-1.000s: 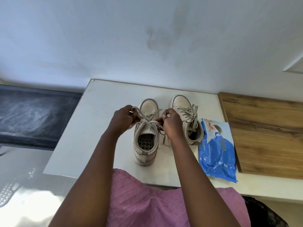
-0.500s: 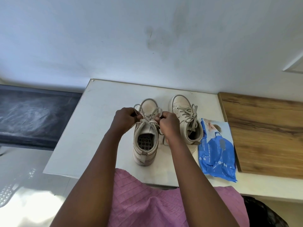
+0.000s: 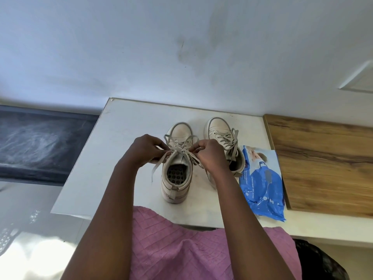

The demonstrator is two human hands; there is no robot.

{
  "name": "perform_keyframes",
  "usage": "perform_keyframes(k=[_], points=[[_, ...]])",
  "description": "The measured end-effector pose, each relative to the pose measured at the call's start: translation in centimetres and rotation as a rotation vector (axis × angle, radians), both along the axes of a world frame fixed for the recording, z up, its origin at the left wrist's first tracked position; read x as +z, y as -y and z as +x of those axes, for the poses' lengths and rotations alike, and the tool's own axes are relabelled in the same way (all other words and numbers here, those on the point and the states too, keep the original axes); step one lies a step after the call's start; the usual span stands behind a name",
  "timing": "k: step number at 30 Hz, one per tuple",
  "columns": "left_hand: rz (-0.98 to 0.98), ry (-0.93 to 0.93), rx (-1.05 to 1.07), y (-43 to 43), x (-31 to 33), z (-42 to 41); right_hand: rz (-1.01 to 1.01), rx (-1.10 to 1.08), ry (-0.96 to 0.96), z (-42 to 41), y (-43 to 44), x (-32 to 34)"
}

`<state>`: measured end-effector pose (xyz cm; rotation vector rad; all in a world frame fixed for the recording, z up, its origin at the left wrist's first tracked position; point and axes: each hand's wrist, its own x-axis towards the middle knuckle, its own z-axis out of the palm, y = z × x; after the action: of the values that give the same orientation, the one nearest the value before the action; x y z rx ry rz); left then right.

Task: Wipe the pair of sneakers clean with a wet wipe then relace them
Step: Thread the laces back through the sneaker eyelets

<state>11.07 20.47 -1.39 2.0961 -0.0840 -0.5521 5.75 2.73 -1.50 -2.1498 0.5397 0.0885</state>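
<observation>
The hands had moved a little apart since before. The left hand [image 3: 146, 151] and right hand [image 3: 211, 153] each pinched the lace [image 3: 182, 151] of the left shoe [image 3: 177, 168].

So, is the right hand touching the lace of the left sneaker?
Touching. The head view shows the right hand pinching the lace of the left sneaker.

- A white table [image 3: 121, 142] stands against the wall.
- Two beige sneakers lie on it, side by side: the left sneaker [image 3: 176, 184] and the right sneaker [image 3: 217, 128].
- A blue wet wipe pack [image 3: 262, 184] lies just right of them.
- A wooden board [image 3: 323, 162] lies at the right.
</observation>
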Motion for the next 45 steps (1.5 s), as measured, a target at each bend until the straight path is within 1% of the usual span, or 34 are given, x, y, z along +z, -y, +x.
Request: perform_keyframes(k=[2, 4, 7, 12, 14, 16, 19, 20, 22, 24, 27, 32, 34, 36, 37, 39, 41, 42, 45], points=[[-0.074, 0.031, -0.018, 0.3, 0.3, -0.2, 0.017, 0.077, 0.022, -0.2, 0.0, 0.4], [-0.071, 0.077, -0.047, 0.4, 0.1, -0.1, -0.001, 0.127, 0.038, -0.3, 0.1, 0.7], [-0.039, 0.122, -0.073, 0.5, -0.2, -0.1, -0.045, 0.126, 0.073, -0.3, 0.1, 0.5], [0.005, 0.182, -0.095, 1.4, -0.6, -0.2, -0.024, 0.129, 0.153, -0.2, -0.5, 0.0], [-0.016, 0.194, -0.08, 1.3, -0.7, -0.2, -0.019, 0.127, 0.151, 0.0, -0.8, -0.2], [-0.044, 0.195, -0.057, 1.2, -0.9, -0.2, 0.074, 0.024, 0.14, 0.1, -0.7, -0.4], [-0.122, 0.18, -0.058, 0.8, -1.4, -0.3, 0.391, -0.235, 0.118, 0.1, -0.3, -0.7], [-0.173, 0.163, -0.057, 0.7, -1.5, -0.2, 0.467, -0.274, 0.097, 0.0, -0.2, -0.6], [-0.273, 0.124, -0.051, 0.4, -1.6, -0.2, 0.544, -0.267, 0.067, -0.2, 0.0, -0.4], [-0.301, 0.084, -0.063, 0.2, -1.6, -0.2, 0.58, -0.203, 0.058, -0.5, 0.2, 0.0], [-0.21, 0.108, -0.071, 0.4, -1.8, -0.3, 0.546, -0.117, 0.031, -0.6, 0.1, -0.1], [-0.131, 0.133, -0.021, 0.7, -2.0, -0.3, 0.5, -0.067, -0.012, -0.1, 0.2, -0.6], [-0.084, 0.162, -0.023, 0.9, -2.0, -0.2, 0.443, -0.01, -0.003, -0.3, 0.3, -0.6], [-0.061, 0.198, -0.007, 1.1, -1.9, -0.2, 0.363, 0.002, 0.016, -0.3, 0.3, -0.5], [-0.081, 0.202, 0.01, 1.3, -1.9, -0.2, 0.323, -0.013, 0.028, -0.3, 0.2, -0.7], [-0.207, 0.151, 0.057, 1.3, -1.6, -0.3, 0.23, -0.041, 0.057, 0.1, -0.1, -1.1], [-0.319, 0.092, 0.077, 1.3, -1.5, -0.5, 0.118, -0.02, 0.059, 0.6, -0.4, -1.6], [-0.34, 0.083, 0.072, 1.3, -1.4, -0.6, 0.093, -0.014, 0.049, 0.7, -0.5, -1.8], [-0.389, 0.049, 0.065, 1.3, -1.3, -0.7, 0.144, -0.051, 0.025, 0.9, -0.7, -1.8]])
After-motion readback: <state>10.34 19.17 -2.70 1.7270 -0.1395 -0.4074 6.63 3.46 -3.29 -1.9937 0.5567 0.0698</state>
